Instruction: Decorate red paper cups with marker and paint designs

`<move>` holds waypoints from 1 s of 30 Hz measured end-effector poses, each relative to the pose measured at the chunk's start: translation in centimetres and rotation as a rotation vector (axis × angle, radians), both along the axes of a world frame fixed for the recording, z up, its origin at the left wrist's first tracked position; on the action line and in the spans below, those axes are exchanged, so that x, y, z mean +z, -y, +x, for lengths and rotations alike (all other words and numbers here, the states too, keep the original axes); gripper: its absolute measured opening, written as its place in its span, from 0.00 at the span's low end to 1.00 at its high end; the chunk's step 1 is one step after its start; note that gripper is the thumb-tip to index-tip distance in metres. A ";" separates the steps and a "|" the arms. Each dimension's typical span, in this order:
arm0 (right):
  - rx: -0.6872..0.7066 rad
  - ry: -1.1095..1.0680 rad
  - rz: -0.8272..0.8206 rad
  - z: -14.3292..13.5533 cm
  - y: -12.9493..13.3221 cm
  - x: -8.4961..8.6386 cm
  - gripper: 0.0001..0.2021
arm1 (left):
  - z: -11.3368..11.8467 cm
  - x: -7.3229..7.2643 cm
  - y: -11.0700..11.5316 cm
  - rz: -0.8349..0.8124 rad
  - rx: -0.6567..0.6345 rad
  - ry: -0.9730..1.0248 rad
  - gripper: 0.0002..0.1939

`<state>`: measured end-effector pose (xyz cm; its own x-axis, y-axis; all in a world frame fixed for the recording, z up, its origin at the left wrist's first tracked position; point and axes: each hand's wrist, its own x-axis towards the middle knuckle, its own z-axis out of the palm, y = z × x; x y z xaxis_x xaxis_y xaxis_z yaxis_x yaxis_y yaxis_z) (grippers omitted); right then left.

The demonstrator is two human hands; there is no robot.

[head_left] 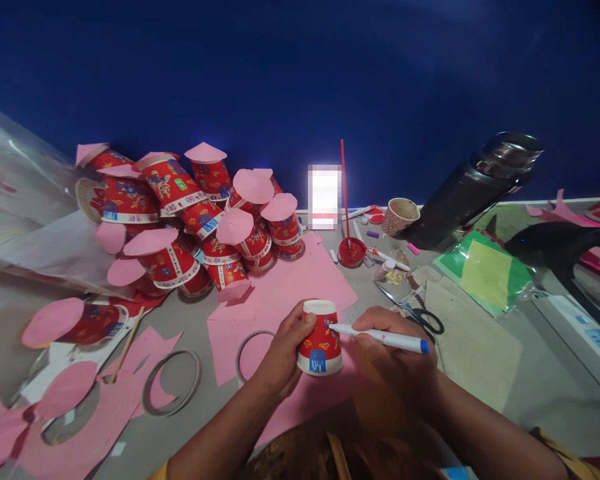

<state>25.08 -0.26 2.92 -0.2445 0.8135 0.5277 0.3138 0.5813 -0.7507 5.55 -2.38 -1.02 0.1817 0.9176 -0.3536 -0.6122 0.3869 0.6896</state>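
An upside-down red paper cup (321, 340) with a white rim and blue patches is held by my left hand (286, 353), fingers wrapped round its left side. My right hand (397, 347) grips a white marker (387, 339) with a blue end; the marker's tip touches the upper part of the cup's side. Beneath both hands lies pink paper (290, 287). Many more red cups (173, 180) topped with pink paper pieces (206, 153) are piled at the back left.
Right of the paper are scissors (413, 312), a red pot (351, 253) with a stick, a paper cup (401, 217), a black flask (460, 190), green packets (485, 270) and a power strip (580, 343). Tape rings (195, 387) and pink scraps (70, 390) lie left.
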 end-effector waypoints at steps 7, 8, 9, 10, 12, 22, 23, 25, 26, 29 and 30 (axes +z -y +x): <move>-0.044 -0.008 0.002 0.0 -0.1 0.0 0.06 | 0.0 0.0 0.1 -0.013 -0.005 -0.006 0.24; -0.043 -0.007 -0.002 0.0 -0.1 0.0 0.06 | 0.0 0.0 0.1 -0.015 -0.004 -0.006 0.24; -0.036 -0.007 -0.003 0.0 -0.1 0.0 0.06 | 0.0 0.0 0.1 -0.016 -0.001 -0.007 0.24; -0.027 -0.008 -0.002 0.0 -0.1 -0.1 0.07 | 0.0 0.0 0.1 -0.015 0.000 -0.008 0.24; -0.017 -0.011 0.003 0.0 -0.2 -0.1 0.07 | 0.0 0.1 0.0 -0.014 0.003 -0.009 0.25; -0.004 0.023 -0.006 0.1 -0.1 0.3 0.07 | 0.0 0.0 0.0 -0.008 -0.002 -0.009 0.24; -0.003 0.022 0.001 0.1 -0.1 0.3 0.07 | 0.0 0.1 0.0 -0.010 -0.003 -0.011 0.25; -0.003 0.020 0.006 0.0 -0.1 0.3 0.07 | 0.0 0.1 0.0 -0.016 -0.004 -0.014 0.25; -0.002 0.018 0.005 0.0 0.0 0.3 0.07 | 0.0 0.1 0.0 -0.019 -0.005 -0.014 0.25; 0.013 0.006 0.015 0.1 0.0 0.3 0.08 | 0.0 0.1 0.0 -0.015 -0.002 -0.015 0.25; 0.018 0.000 0.024 0.1 0.0 0.3 0.08 | 0.0 0.1 0.0 -0.010 0.000 -0.014 0.24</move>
